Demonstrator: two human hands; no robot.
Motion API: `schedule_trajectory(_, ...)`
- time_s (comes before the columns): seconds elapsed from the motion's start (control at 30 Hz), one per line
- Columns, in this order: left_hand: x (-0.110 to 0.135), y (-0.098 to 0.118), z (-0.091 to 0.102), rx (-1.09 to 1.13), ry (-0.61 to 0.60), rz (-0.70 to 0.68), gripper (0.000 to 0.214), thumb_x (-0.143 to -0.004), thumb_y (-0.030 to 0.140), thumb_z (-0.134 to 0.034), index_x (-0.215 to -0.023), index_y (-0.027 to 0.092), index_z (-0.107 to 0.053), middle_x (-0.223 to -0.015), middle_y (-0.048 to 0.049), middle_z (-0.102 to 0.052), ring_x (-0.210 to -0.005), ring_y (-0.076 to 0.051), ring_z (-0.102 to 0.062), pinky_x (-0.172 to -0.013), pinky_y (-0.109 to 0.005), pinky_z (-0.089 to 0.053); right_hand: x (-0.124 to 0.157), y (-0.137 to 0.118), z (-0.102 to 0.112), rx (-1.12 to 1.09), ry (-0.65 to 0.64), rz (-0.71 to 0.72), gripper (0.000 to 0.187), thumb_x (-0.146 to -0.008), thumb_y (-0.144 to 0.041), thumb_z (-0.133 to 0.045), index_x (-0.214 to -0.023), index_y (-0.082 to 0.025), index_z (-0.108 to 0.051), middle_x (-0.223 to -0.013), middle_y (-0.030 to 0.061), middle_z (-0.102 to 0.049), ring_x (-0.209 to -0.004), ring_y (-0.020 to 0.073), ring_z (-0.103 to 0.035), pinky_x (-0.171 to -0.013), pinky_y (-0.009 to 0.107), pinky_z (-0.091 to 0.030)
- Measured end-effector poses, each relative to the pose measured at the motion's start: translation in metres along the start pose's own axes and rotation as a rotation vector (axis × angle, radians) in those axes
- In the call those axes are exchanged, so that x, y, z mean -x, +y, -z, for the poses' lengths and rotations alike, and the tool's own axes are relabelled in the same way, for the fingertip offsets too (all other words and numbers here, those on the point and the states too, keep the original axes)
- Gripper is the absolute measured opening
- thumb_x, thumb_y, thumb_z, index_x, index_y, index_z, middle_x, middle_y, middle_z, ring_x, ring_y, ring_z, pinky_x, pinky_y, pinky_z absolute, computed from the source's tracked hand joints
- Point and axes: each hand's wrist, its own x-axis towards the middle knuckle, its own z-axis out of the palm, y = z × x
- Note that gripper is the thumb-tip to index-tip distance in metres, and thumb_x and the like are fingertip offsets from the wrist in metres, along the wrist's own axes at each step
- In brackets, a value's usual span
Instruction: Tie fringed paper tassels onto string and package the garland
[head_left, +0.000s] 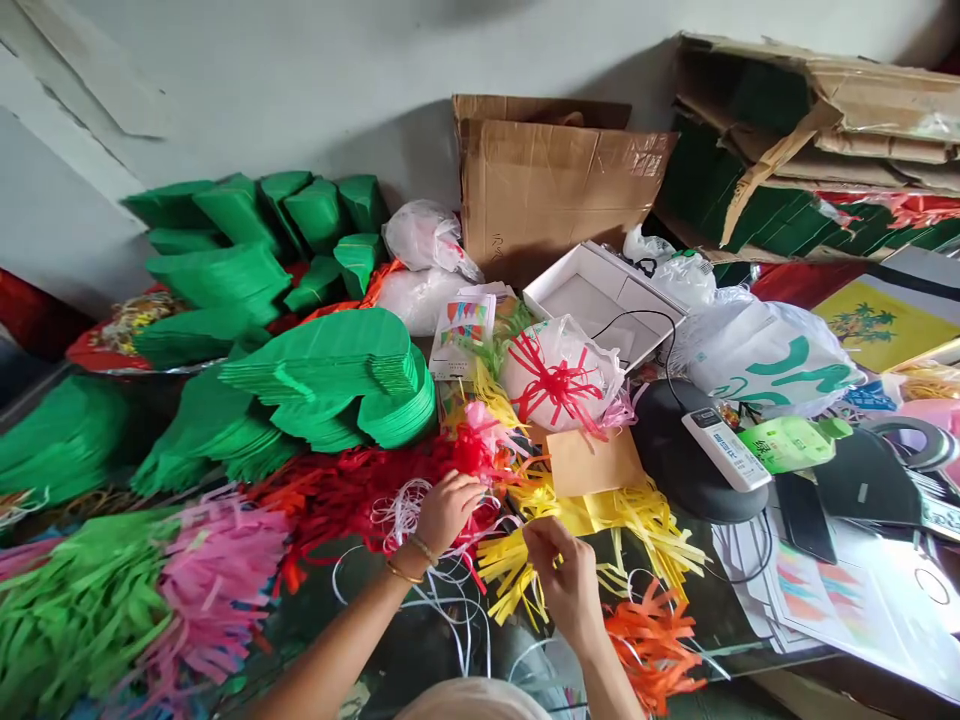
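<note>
My left hand (448,510), with bracelets at its wrist, is over a tangle of white string (405,512) beside red tissue tassels (337,490). Its fingers are drawn together, and whatever they grip cannot be made out. My right hand (564,578) is curled in a pinch at the edge of a yellow tissue tassel (514,565); anything between thumb and fingers is hidden. Loose white strands run down from the left hand towards my body. Orange tassels (654,645) lie right of my right wrist. A brown paper piece (596,460) rests on the yellow fringe.
Stacked green cut shapes (322,360) rise at the left, behind green fringe (82,600) and pink fringe (221,580). A white open box (600,300) stands before cardboard (555,190). To the right are a power strip (724,450), green bottle (799,442) and phone (805,517).
</note>
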Motion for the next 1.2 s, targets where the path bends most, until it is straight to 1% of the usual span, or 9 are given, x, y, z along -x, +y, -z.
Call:
schedule_trajectory(0.13,0.003,0.012,0.03,0.151,0.172,0.106,0.028,-0.095,0.031,-0.05,-0.104,0.018,-0.073,-0.107,-0.0093,-0.068,-0.098,-0.021,-0.065,-0.083,-0.032,-0.054,-0.017,-0.017,-0.001,-0.005,0.028,0.062,0.029,-0.094,-0.04,-0.049,-0.08,-0.017,-0.061,-0.061,-0.0007,-0.054,-0.051,0.0113,-0.044,-0.051,0.021,-0.037)
schedule_trajectory(0.2,0.009,0.025,0.051,0.355,0.251,0.154,0.028,-0.093,0.035,-0.054,-0.103,0.019,-0.074,-0.108,-0.0096,-0.066,-0.101,-0.021,-0.064,-0.08,-0.03,-0.054,-0.024,-0.03,-0.003,-0.019,0.021,0.107,0.028,-0.093,-0.038,-0.051,-0.08,-0.017,-0.062,-0.061,-0.0004,-0.055,-0.051,0.0109,-0.044,-0.051,0.021,-0.037)
schedule_trajectory(0.3,0.022,0.047,0.082,0.729,0.343,0.211,0.022,-0.087,0.038,-0.064,-0.095,0.02,-0.075,-0.115,-0.0091,-0.064,-0.109,-0.024,-0.06,-0.091,-0.032,-0.05,-0.027,-0.051,-0.008,-0.036,0.0,0.18,0.025,-0.093,-0.035,-0.052,-0.08,-0.017,-0.063,-0.061,-0.0007,-0.055,-0.051,0.0102,-0.044,-0.05,0.02,-0.036)
schedule_trajectory(0.43,0.034,0.072,0.107,0.977,0.385,0.355,0.026,-0.093,0.044,-0.055,-0.096,0.021,-0.068,-0.082,-0.0029,-0.067,-0.08,-0.017,-0.062,-0.079,-0.028,-0.05,-0.024,-0.074,-0.014,-0.067,0.009,0.246,0.021,-0.091,-0.031,-0.055,-0.08,-0.016,-0.064,-0.059,-0.0018,-0.053,-0.052,0.0097,-0.043,-0.051,0.02,-0.037)
schedule_trajectory(0.53,0.038,0.087,0.108,1.08,0.309,0.464,0.031,-0.094,0.049,-0.05,-0.103,0.022,-0.062,-0.063,0.0036,-0.053,-0.059,-0.012,-0.049,-0.061,-0.022,-0.043,-0.019,-0.083,-0.018,-0.102,-0.011,0.235,0.021,-0.092,-0.031,-0.055,-0.08,-0.016,-0.065,-0.057,-0.003,-0.05,-0.049,0.0087,-0.041,-0.049,0.02,-0.035)
schedule_trajectory(0.7,0.045,0.107,0.096,1.347,0.211,0.543,0.033,-0.089,0.053,-0.056,-0.101,0.022,-0.055,-0.064,0.0053,-0.045,-0.058,-0.01,-0.039,-0.055,-0.02,-0.037,-0.014,-0.091,-0.026,-0.241,-0.059,0.113,0.025,-0.091,-0.037,-0.057,-0.08,-0.016,-0.066,-0.053,-0.0033,-0.052,-0.047,0.0088,-0.044,-0.047,0.019,-0.038)
schedule_trajectory(0.9,0.048,0.116,0.098,1.208,0.206,0.57,0.034,-0.086,0.056,-0.057,-0.084,0.022,-0.051,-0.067,0.0055,-0.043,-0.06,-0.011,-0.039,-0.058,-0.022,-0.038,-0.013,-0.091,-0.03,-0.431,-0.109,0.017,0.026,-0.088,-0.041,-0.061,-0.079,-0.016,-0.065,-0.052,-0.0019,-0.059,-0.044,0.0091,-0.049,-0.046,0.019,-0.043)
schedule_trajectory(1.1,0.052,0.114,0.092,1.09,0.189,0.463,0.033,-0.092,0.055,-0.048,-0.083,0.023,-0.046,-0.071,0.0051,-0.038,-0.063,-0.012,-0.037,-0.061,-0.023,-0.038,-0.011,-0.082,-0.029,-0.429,-0.11,-0.007,0.025,-0.086,-0.039,-0.063,-0.074,-0.016,-0.06,-0.054,0.0,-0.063,-0.046,0.0103,-0.054,-0.048,0.02,-0.043)
schedule_trajectory(1.2,0.053,0.113,0.088,1.106,0.137,0.421,0.033,-0.093,0.053,-0.047,-0.081,0.023,-0.044,-0.071,0.0047,-0.037,-0.063,-0.012,-0.036,-0.061,-0.023,-0.037,-0.011,-0.08,-0.029,-0.427,-0.097,0.01,0.024,-0.085,-0.039,-0.064,-0.084,-0.016,-0.061,-0.055,-0.0004,-0.064,-0.045,0.0121,-0.057,-0.05,0.023,-0.046)
